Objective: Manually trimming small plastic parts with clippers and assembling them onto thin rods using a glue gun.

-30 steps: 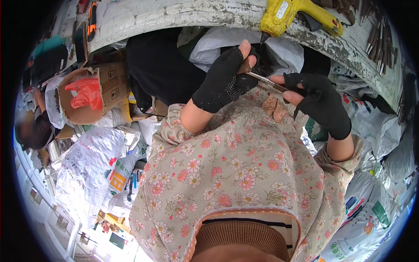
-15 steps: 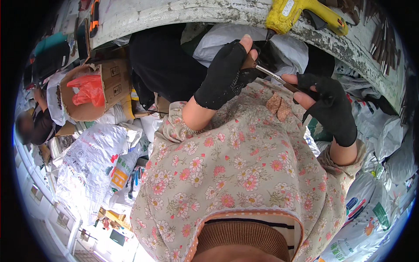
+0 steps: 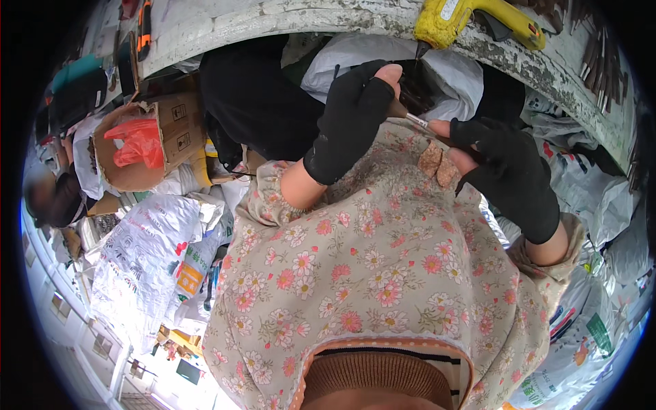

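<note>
My left hand (image 3: 354, 116), in a black fingerless glove, is closed around one end of a slim brown stick with a silver metal sleeve (image 3: 417, 121). From the other side my right hand (image 3: 509, 171), gloved the same way, pinches the stick near the sleeve with thumb and fingertips. The stick slants between the hands above my lap; both its ends are hidden by fingers, and its exact kind cannot be made out. Two rough reddish-brown pieces (image 3: 437, 162) lie on my flowered apron (image 3: 369, 253), just below the right fingertips.
A yellow glue gun (image 3: 444, 24) rests on the worn white table edge (image 3: 328, 26), nozzle over the rim. Several brown sticks (image 3: 601, 65) lie at the table's right. A cardboard box (image 3: 179, 140) with a red bag stands left, near stuffed white sacks (image 3: 143, 260) and another person (image 3: 68, 195).
My right hand has moved left and slightly down, closer to my left hand. Less of the stick shows between them. The left hand has tilted a little and stays around its end.
</note>
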`<state>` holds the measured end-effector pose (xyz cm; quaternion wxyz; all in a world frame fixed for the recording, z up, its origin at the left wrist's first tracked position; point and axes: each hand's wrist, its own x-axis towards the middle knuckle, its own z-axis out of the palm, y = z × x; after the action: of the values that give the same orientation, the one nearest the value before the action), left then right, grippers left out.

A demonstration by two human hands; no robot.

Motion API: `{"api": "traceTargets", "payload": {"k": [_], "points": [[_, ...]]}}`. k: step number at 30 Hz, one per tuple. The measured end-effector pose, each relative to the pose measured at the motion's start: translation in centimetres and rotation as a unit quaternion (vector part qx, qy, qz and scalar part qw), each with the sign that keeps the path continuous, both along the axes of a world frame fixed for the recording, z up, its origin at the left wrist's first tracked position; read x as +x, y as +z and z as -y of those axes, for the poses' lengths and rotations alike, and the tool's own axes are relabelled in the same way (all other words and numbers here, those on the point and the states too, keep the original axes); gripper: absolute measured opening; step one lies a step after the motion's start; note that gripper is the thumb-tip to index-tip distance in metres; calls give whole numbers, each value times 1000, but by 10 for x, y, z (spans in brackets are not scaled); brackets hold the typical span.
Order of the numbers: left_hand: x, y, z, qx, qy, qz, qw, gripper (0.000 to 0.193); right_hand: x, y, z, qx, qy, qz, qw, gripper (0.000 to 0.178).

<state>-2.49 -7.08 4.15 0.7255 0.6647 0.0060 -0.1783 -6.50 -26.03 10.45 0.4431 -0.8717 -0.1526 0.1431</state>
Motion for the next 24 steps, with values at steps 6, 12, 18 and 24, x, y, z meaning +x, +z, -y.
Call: {"api": "traceTargets", "payload": {"k": [6,12,18,24], "points": [[4,-10,-2,-1,-1,-55,998,19,3,-18,-5,-19,-1,64,998,28],[12,-28,-24,94,-168,158,969,9,5,-52,-3,176,-87,-222,955,36],[10,-35,-22,258,-49,404,876,22,17,-147,-27,36,-23,9,999,35],[84,16,7,158,-84,283,942,27,29,-227,-53,-129,10,224,966,33]]}}
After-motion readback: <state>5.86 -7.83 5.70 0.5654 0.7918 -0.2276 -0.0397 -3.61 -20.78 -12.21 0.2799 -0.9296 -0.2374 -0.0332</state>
